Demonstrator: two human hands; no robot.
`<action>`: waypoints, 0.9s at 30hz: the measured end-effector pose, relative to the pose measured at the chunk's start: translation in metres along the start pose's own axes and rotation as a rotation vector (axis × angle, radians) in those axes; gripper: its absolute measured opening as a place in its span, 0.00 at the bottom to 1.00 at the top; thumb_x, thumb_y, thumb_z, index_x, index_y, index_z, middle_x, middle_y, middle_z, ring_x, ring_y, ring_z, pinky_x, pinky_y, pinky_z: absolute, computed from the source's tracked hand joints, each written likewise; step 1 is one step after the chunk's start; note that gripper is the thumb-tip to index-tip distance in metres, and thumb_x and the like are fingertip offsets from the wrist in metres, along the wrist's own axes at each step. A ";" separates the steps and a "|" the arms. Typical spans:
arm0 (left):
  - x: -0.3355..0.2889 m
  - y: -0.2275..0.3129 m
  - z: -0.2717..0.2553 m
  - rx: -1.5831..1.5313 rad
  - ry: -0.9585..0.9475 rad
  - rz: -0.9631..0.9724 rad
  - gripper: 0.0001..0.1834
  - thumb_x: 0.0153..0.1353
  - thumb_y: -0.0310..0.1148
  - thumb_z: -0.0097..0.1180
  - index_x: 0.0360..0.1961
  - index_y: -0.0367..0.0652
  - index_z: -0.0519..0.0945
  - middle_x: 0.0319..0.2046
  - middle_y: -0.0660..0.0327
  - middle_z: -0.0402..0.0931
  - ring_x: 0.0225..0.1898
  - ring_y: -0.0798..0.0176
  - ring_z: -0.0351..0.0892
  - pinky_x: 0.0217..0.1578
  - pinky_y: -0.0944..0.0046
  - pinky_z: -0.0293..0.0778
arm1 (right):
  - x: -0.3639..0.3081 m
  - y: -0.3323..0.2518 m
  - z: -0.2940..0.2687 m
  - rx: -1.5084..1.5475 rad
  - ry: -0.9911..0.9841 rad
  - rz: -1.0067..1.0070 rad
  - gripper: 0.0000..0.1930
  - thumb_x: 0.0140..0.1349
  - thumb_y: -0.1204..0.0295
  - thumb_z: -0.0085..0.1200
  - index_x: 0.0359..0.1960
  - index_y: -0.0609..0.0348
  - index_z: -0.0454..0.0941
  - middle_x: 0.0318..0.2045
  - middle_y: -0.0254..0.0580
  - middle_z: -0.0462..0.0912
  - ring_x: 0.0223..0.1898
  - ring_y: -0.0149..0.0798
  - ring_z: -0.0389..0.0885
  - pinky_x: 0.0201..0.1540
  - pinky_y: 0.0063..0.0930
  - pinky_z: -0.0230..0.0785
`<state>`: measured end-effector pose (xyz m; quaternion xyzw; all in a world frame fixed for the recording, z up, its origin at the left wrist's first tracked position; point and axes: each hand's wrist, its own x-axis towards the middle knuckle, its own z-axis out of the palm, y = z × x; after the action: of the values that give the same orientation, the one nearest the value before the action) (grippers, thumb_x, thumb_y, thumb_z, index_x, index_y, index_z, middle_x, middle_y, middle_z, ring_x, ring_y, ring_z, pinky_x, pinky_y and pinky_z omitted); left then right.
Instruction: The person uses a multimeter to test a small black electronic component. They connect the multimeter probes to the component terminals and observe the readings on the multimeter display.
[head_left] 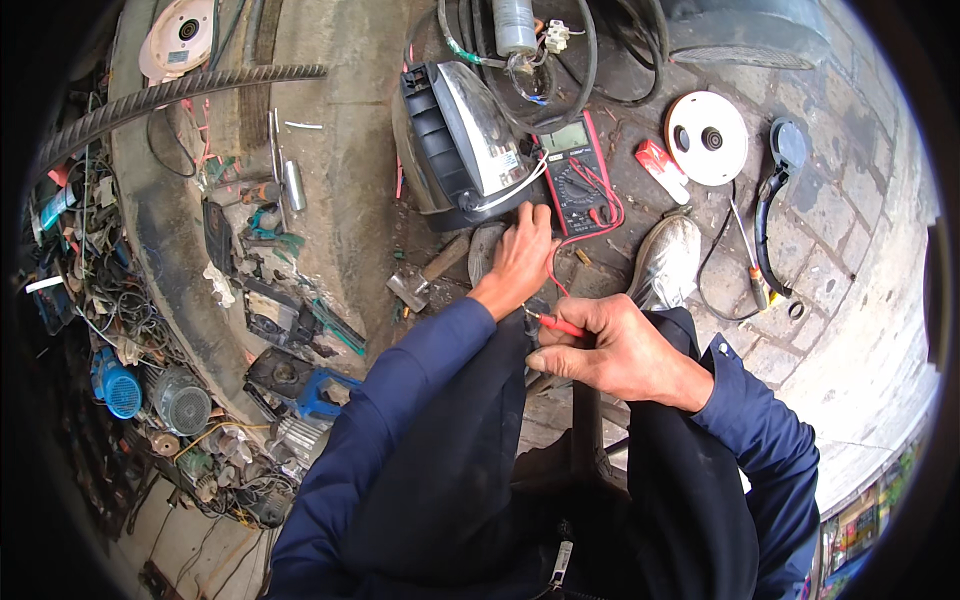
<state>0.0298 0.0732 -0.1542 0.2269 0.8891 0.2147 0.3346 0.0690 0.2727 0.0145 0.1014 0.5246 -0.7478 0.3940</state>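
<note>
My right hand (640, 350) pinches a red test probe (556, 324) between thumb and fingers, its tip pointing left above my knee. A red lead runs from it to the multimeter (577, 180), a dark unit with a red edge lying on the paving. My left hand (518, 255) reaches forward beside the multimeter with its fingers curled together; what they hold, if anything, is hidden. Just ahead of it lies a black and shiny metal appliance body (480, 135), like an electric kettle on its side. White wires (527, 180) come out of it near my fingertips.
A hammer (430, 270) lies left of my left hand. On the right are a white round base (706, 138), a red and white box (660, 170), a screwdriver (754, 270) and a black curved handle (768, 215). Scrap motors (182, 402) and cables pile up at left.
</note>
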 end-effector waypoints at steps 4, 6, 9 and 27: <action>0.013 0.003 0.007 0.056 -0.052 -0.053 0.23 0.63 0.31 0.66 0.48 0.35 0.65 0.46 0.37 0.68 0.40 0.26 0.82 0.36 0.36 0.82 | -0.003 -0.002 -0.002 -0.053 -0.003 0.001 0.11 0.66 0.69 0.69 0.41 0.65 0.83 0.23 0.35 0.81 0.27 0.22 0.72 0.32 0.28 0.70; 0.009 0.005 0.005 0.009 -0.024 -0.053 0.23 0.63 0.32 0.67 0.49 0.35 0.66 0.46 0.38 0.69 0.41 0.27 0.82 0.37 0.37 0.82 | -0.003 -0.001 -0.002 -0.003 0.007 -0.027 0.11 0.66 0.69 0.69 0.40 0.65 0.83 0.23 0.35 0.80 0.27 0.22 0.71 0.32 0.27 0.70; -0.005 0.008 -0.009 -0.041 0.035 -0.086 0.23 0.62 0.33 0.69 0.49 0.36 0.70 0.45 0.39 0.70 0.41 0.28 0.82 0.37 0.39 0.82 | -0.006 0.001 -0.004 -0.006 0.052 -0.055 0.11 0.66 0.70 0.69 0.39 0.65 0.82 0.22 0.34 0.78 0.27 0.22 0.70 0.31 0.28 0.69; -0.075 0.032 -0.126 -1.657 0.006 -0.326 0.16 0.72 0.24 0.60 0.58 0.36 0.76 0.49 0.55 0.80 0.35 0.66 0.84 0.35 0.69 0.82 | 0.003 -0.003 -0.002 -0.017 0.073 0.124 0.15 0.67 0.68 0.68 0.31 0.64 0.75 0.21 0.30 0.67 0.27 0.22 0.64 0.28 0.27 0.63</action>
<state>0.0012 0.0286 -0.0134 -0.2234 0.4667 0.7470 0.4174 0.0641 0.2732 0.0143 0.1575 0.5376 -0.7133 0.4211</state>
